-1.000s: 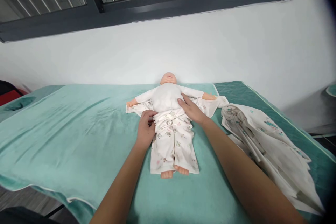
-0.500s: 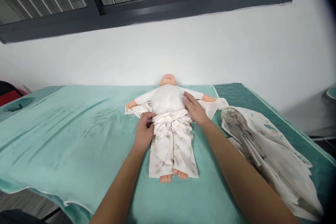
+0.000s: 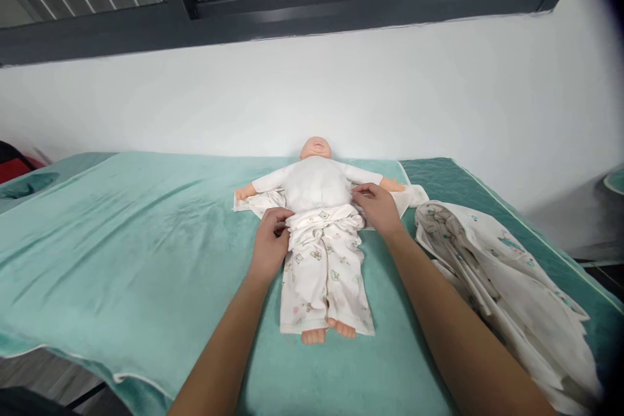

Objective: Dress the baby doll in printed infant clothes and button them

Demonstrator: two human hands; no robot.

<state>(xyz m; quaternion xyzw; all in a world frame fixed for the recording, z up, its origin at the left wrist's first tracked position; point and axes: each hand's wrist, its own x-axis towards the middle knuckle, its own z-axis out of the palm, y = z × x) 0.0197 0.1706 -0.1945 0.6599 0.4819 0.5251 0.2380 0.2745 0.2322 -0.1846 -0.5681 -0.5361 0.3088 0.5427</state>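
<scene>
A baby doll (image 3: 318, 183) lies on its back with arms spread, in a white long-sleeved top and patterned trousers (image 3: 322, 273). Its feet stick out of the trouser legs. At the left side of the waistband, my left hand (image 3: 273, 237) is closed, thumb and forefinger pinching the trouser fabric. My right hand (image 3: 379, 209) is beside the doll's waist on the right, fingers curled together at the edge of the torso; what they pinch is hidden. A pale garment (image 3: 413, 195) is spread beneath the doll, its sleeves showing under both arms.
A heap of white printed cloth (image 3: 502, 279) lies to the right of my right forearm. The doll rests on a green sheet (image 3: 146, 260) over a table or bed. Behind stand a white wall (image 3: 219, 104) and a barred window with a dark frame (image 3: 341, 6).
My right hand has moved right, off the doll's torso, and its fingers have curled in. My left hand stays at the waistband. The view has shifted slightly.
</scene>
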